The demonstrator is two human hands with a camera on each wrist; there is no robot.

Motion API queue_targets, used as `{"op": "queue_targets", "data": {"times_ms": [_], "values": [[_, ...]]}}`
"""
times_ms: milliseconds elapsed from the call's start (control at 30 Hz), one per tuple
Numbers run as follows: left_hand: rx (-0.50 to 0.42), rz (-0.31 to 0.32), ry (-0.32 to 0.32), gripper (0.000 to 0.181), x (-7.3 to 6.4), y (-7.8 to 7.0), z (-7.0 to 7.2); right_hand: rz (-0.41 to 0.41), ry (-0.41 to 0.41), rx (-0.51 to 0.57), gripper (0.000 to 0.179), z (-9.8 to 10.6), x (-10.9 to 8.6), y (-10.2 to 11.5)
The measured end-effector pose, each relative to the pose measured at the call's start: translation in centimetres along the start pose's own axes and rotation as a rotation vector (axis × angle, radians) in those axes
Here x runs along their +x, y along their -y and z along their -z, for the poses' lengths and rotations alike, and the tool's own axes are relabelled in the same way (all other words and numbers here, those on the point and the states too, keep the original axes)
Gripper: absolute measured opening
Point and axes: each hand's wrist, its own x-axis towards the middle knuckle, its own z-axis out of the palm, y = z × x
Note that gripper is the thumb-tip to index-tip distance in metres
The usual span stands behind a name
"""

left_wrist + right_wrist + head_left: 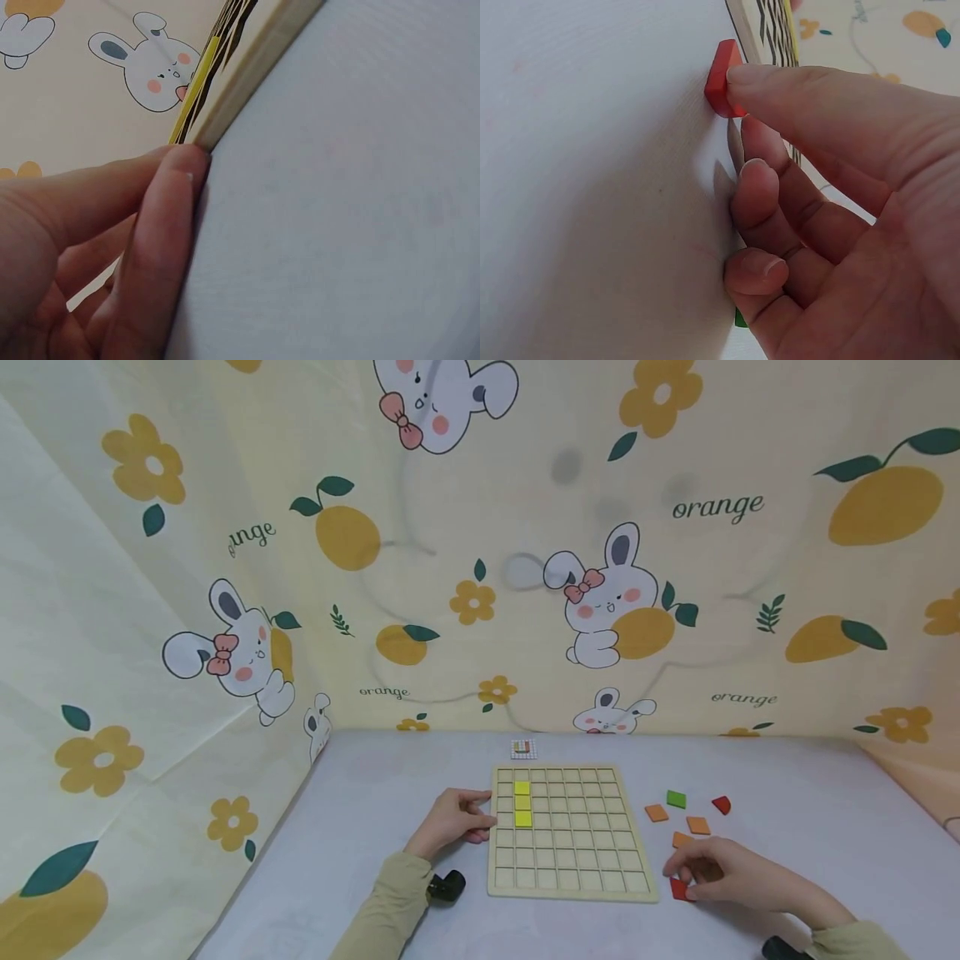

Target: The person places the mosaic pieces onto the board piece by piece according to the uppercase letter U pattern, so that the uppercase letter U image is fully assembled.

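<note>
A pale wooden grid board [585, 860] lies on the table, with three yellow square tiles [523, 819] in one of its left columns. My left hand [453, 817] rests at the board's left edge; its fingertips [187, 161] touch the rim in the left wrist view. To the right of the board, my right hand [731, 872] has its thumb and index finger at a small red piece [681, 889]. In the right wrist view the thumb presses on that red piece [721, 79], and the other fingers curl beside it close over the table.
Beyond the right hand lie a green tile [677, 799], several orange tiles [697, 825] and a rounded red piece [722, 805]. A small pattern card [523, 749] sits behind the board. A printed curtain [480, 527] stands along the back and left of the table.
</note>
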Motion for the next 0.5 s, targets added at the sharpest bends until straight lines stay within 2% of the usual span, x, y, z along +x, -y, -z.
{"op": "queue_targets", "data": {"times_ms": [233, 500], "values": [[-0.006, 0.011, 0.005, 0.055, 0.03, -0.14, -0.04, -0.034, -0.008, -0.009, 0.015, -0.11, -0.05, 0.11], [-0.006, 0.011, 0.001, 0.054, -0.01, -0.04, -0.01, -0.013, -0.014, -0.002, 0.018, -0.39, -0.21, -0.01]]}}
